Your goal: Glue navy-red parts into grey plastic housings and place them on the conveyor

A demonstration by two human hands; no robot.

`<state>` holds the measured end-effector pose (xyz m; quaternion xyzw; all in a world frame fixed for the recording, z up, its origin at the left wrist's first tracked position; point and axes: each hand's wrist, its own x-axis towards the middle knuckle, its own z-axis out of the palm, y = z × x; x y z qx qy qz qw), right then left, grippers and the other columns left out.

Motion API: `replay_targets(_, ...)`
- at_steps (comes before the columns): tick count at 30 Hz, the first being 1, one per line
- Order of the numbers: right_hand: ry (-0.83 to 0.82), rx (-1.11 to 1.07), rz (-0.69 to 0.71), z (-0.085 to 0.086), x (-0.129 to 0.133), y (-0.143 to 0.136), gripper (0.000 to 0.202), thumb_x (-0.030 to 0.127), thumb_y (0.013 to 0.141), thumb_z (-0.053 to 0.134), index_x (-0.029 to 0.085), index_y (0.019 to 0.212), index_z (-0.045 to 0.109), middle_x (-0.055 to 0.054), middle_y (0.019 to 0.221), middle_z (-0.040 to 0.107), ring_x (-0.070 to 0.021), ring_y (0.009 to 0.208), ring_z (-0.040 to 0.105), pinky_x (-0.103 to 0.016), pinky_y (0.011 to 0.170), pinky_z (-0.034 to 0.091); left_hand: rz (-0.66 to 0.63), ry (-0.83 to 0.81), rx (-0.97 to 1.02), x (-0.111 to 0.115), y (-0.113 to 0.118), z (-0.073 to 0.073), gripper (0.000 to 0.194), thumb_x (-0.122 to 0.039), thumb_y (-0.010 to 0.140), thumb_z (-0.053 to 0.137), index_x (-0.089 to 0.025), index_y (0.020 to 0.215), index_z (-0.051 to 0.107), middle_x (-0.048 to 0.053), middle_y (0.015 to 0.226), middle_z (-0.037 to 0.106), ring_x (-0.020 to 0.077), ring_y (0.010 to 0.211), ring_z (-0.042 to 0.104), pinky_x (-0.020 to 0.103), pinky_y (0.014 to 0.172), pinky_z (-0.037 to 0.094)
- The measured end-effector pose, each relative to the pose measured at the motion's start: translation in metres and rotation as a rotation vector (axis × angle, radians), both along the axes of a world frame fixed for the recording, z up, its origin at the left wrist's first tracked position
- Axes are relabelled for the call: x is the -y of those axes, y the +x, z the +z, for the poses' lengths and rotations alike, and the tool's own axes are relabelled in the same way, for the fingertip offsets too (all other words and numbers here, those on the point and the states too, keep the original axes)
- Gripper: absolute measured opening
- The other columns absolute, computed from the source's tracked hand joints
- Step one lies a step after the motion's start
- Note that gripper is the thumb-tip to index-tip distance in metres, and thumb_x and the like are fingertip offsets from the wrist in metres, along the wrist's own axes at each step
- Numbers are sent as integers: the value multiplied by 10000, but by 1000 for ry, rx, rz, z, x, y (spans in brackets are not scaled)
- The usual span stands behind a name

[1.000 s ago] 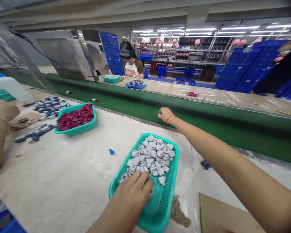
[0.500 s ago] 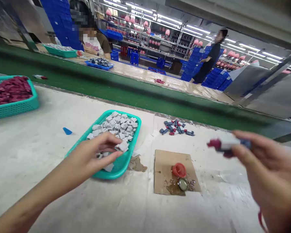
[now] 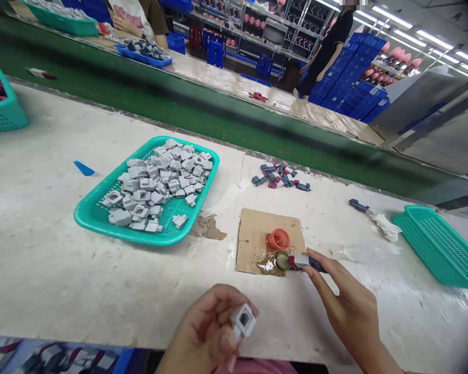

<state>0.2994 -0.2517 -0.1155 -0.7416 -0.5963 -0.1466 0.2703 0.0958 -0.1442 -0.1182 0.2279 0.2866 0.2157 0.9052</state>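
Near the table's front edge, my left hand [image 3: 214, 330] grips a light grey plastic piece [image 3: 243, 320] with a square opening facing up. My right hand [image 3: 345, 296] pinches a small assembly [image 3: 302, 261] of dark red, grey and dark blue parts, its red end at a small round metal cap [image 3: 283, 260]. That cap lies on a cardboard square [image 3: 251, 234] with wet, shiny liquid around it, beside a red cup [image 3: 280, 239]. Left of the cardboard, a green basket [image 3: 81, 214] holds several grey pieces like the one in my left hand.
Several blue-and-red pieces [image 3: 281, 176] lie behind the cardboard. An empty green basket [image 3: 444, 244] is at right, near a crumpled white tissue [image 3: 387, 227]. A blue chip [image 3: 84, 168] lies at left. Beyond the green strip [image 3: 218, 111], two people are partly visible.
My left hand has left the basket with a grey piece and come to the front edge. My right hand has moved left and down, bringing the assembly to the metal cap. The view has tilted down.
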Motion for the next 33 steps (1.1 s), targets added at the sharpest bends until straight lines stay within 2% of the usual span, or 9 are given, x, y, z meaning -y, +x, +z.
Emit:
replay_targets(4,-12,5,88,-5,-4,0,195,98,881,569,94,1073,604,-92,979,668,-110,913,615,-174,874,456,0,-59,0,9,5,-11,390,-430,478,883,-187,753,749,2,642,694,53,578,554,126,544,414)
replay_targets(9,-44,-12,125,-6,-6,1,232,63,865,579,88,1095,592,-99,996,662,-122,933,611,-201,879,455,20,-95,-17,12,9,-13,306,-376,526,877,-231,769,763,-21,676,720,77,607,617,152,561,453)
replay_targets(13,-24,19,96,1,-4,-1,251,76,863,591,113,1111,594,-83,991,666,-124,916,621,-204,858,471,49,-109,-63,11,12,-10,283,-375,546,867,-241,778,775,-31,684,752,65,629,635,133,620,471)
replay_targets(18,32,63,-26,9,-2,-4,364,65,854,605,195,1192,568,-34,998,671,-113,888,646,-198,820,506,54,-116,-102,11,15,-8,297,-377,531,872,-258,786,776,-41,692,762,83,687,669,144,684,488)
replay_targets(22,0,48,6,6,-1,-4,335,90,860,606,206,1173,580,-32,982,680,-130,872,658,-217,794,526,38,-129,-90,10,16,-11,316,-335,532,882,-260,819,773,-23,740,777,105,747,684,172,736,499)
replay_targets(25,48,-74,-118,5,8,-13,320,130,853,627,239,1153,600,-10,984,688,-121,798,660,-210,713,536,20,-127,-82,10,16,-14,338,-315,513,892,-252,823,774,0,773,785,113,754,688,171,714,501)
replay_targets(28,96,-268,-239,8,20,-29,264,191,842,650,265,1094,636,17,924,703,-103,706,659,-165,584,528,45,-116,-90,12,17,-15,346,-284,497,902,-246,815,773,-1,735,771,85,676,659,144,641,487)
replay_targets(30,117,-382,-224,9,24,-40,232,214,826,668,271,1051,657,25,905,711,-112,727,677,-147,595,545,73,-124,-98,14,18,-16,352,-263,482,909,-237,803,769,-15,674,741,57,608,618,118,585,463)
replay_targets(33,147,-526,-118,7,21,-52,282,205,800,692,280,1070,659,27,935,719,-138,783,698,-161,684,577,97,-124,-97,16,21,-14,374,-277,447,919,-220,784,766,-30,600,693,36,536,566,99,514,424)
